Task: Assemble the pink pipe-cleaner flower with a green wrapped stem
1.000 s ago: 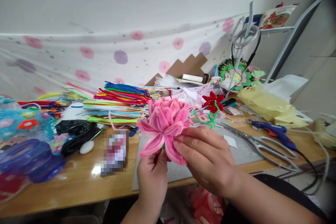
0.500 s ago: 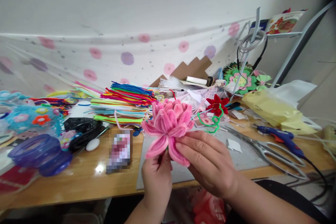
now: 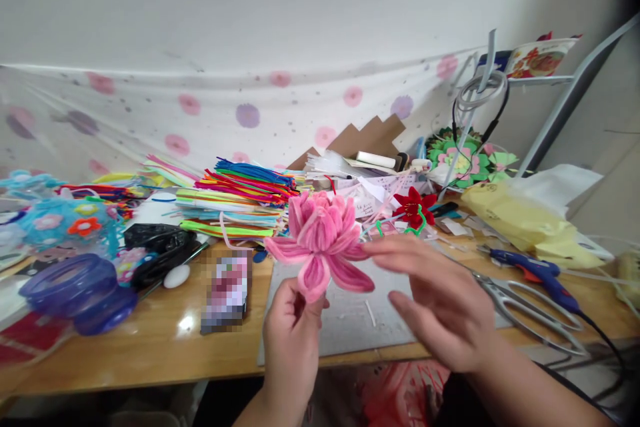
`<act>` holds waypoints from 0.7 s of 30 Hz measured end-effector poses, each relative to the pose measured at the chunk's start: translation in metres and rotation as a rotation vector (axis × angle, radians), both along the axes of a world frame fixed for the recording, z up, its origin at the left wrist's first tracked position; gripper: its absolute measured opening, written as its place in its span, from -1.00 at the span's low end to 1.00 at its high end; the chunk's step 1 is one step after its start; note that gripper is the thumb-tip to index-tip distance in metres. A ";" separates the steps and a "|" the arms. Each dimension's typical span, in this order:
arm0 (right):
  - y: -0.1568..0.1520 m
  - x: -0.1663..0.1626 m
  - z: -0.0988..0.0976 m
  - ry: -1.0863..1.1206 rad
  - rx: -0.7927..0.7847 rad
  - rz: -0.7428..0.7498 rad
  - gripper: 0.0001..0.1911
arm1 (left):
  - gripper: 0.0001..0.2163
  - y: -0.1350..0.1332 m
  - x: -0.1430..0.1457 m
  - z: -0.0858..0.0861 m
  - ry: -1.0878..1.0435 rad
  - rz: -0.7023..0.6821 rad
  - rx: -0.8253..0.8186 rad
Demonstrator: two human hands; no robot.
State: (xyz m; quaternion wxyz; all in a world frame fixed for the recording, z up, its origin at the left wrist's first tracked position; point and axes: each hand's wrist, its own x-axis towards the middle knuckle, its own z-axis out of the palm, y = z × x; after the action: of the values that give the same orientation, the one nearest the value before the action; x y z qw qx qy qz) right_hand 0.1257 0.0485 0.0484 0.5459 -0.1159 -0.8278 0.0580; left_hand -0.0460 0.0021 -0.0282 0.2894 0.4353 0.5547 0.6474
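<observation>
A pink pipe-cleaner flower with layered, looped petals is held upright over the front of the table. Beneath its petals, my left hand is closed around the base; the part it pinches is hidden behind the fingers and lowest petal. My right hand is open at the flower's right side, thumb apart from the fingers, with the fingertips close to a right petal. I cannot tell whether they touch it. A grey mat lies below both hands.
Bundles of coloured pipe cleaners lie behind on the left. A red flower with a green stem is at the back. To the right are scissors and a blue glue gun. A purple container sits left.
My right hand has let go of the petals and moved right, its fingers spreading. The flower has turned in my left hand, so a single petal now points down at the front.
</observation>
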 end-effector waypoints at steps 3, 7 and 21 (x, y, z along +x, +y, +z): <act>0.004 0.001 0.009 0.092 -0.181 -0.048 -0.65 | -0.78 -0.001 -0.001 -0.001 -0.051 -0.047 0.009; 0.011 -0.005 0.013 -0.014 -0.084 -0.082 -0.82 | -0.75 0.001 0.001 -0.005 -0.037 -0.114 -0.032; -0.017 -0.006 -0.005 -0.170 0.326 -0.492 -0.76 | -0.77 0.002 0.009 -0.005 -0.155 -0.122 -0.027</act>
State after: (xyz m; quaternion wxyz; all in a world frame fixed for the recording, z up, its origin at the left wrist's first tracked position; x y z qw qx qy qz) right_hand 0.1199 0.0311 0.0432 0.4838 -0.2280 -0.8159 -0.2195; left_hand -0.0373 0.0044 -0.0334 0.3762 0.4128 0.5119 0.6527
